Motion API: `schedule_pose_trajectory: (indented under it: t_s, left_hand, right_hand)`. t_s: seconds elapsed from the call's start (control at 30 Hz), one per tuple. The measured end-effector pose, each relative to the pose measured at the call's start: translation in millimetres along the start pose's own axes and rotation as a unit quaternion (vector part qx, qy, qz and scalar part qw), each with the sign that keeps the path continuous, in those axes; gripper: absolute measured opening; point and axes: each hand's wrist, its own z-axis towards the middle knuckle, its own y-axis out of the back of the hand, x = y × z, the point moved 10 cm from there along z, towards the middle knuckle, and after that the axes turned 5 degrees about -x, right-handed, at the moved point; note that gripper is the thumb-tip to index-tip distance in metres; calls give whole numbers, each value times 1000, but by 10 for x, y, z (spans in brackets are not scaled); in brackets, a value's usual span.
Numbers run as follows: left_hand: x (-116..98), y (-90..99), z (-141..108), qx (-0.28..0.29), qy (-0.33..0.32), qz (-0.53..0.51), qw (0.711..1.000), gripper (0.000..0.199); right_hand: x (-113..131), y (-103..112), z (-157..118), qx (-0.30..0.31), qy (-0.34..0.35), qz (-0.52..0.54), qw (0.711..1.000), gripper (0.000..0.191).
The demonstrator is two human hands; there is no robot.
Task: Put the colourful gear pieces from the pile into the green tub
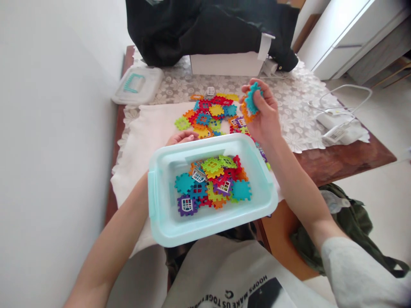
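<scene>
My right hand is raised over the table's right part, its fingers closed on a blue toothed piece and an orange one. Several colourful pieces lie inside a light blue plastic box, which is in front of my body. My left hand shows only in part behind the box's far rim, near the pile; the box hides the rest, and what it grips cannot be made out. A pile of similar pieces lies beyond the box on a white cloth.
A white lid with a teal handle lies at the back left. Black fabric covers part of a white box at the back. A white device with a cable sits at the right. Below is a green bag.
</scene>
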Motion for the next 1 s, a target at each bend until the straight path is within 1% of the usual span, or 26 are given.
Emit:
schedule_pose_trajectory:
  t_s: [0.07, 0.1, 0.13, 0.17, 0.23, 0.27, 0.3, 0.33, 0.4, 0.43, 0.47, 0.5, 0.53, 0.6, 0.67, 0.7, 0.73, 0.8, 0.87, 0.93, 1.0]
  left_hand:
    - [65, 63, 35, -3, 24, -11, 1000, 39]
    - [101, 94, 59, -3, 34, -13, 999, 43]
    - [129, 124, 88, -2, 38, -10, 999, 46]
    - [152, 151, 118, 0, 40, -3, 999, 48]
    - [191, 192, 168, 5, 40, 10, 999, 51]
    - [208, 205, 185, 7, 41, 15, 999, 51]
    - [219, 212, 195, 9, 40, 17, 999, 50]
    - [225, 212, 200, 12, 38, 17, 999, 50]
    - [221, 201, 197, 15, 28, 18, 999, 49]
    - [211, 190, 190, 16, 20, 21, 999, 48]
    - [196, 174, 181, 18, 11, 26, 999, 46]
    - [174, 157, 170, 20, -1, 32, 999, 44]
    - [148, 142, 159, 21, -14, 41, 999, 42]
    - [84, 127, 135, 18, -43, 61, 997, 36]
    - [35, 131, 113, 14, -64, 77, 995, 32]
    - [22, 138, 105, 13, -70, 84, 994, 30]
    - [17, 146, 100, 13, -74, 88, 993, 30]
    - [21, 167, 101, 14, -80, 93, 992, 30]
    - [43, 185, 120, 17, -80, 97, 992, 31]
    - [68, 194, 153, 23, -78, 98, 992, 34]
    - [89, 201, 186, 28, -77, 98, 992, 39]
  right_hand:
    - [241, -84, -77, 19, -2, 70, 997, 30]
    - [376, -129, -133, 32, 12, 81, 996, 27]
    - [473, -202, -197, 59, 16, 75, 995, 28]
    - [555, -303, -272, 102, 22, 66, 992, 32]
    - [649, -527, -434, 211, 31, 50, 976, 44]
    - [655, -579, -480, 241, 33, 41, 969, 50]
    - [635, -577, -480, 245, 35, 26, 969, 55]
    - [591, -520, -434, 223, 38, 4, 974, 61]
    - [449, -291, -276, 136, 48, -82, 986, 66]
    - [363, -174, -202, 99, 54, -146, 983, 63]
    - [260, -78, -143, 77, 57, -226, 969, 59]
    - [149, 5, -95, 65, 56, -316, 945, 55]
    - [36, 77, -63, 60, 52, -407, 910, 54]
    - [-196, 180, -51, 76, 23, -553, 829, 63]
    - [-413, 225, -107, 120, -24, -633, 765, 70]
    - [-494, 223, -149, 143, -43, -654, 742, 70]
    - [-555, 203, -190, 164, -54, -667, 725, 67]
    - [-624, 141, -247, 190, -57, -678, 708, 58]
    - [-665, 90, -263, 196, -54, -682, 703, 51]
    - [-698, 68, -254, 190, -52, -683, 703, 50]
    - [-714, 49, -238, 186, -45, -681, 707, 55]
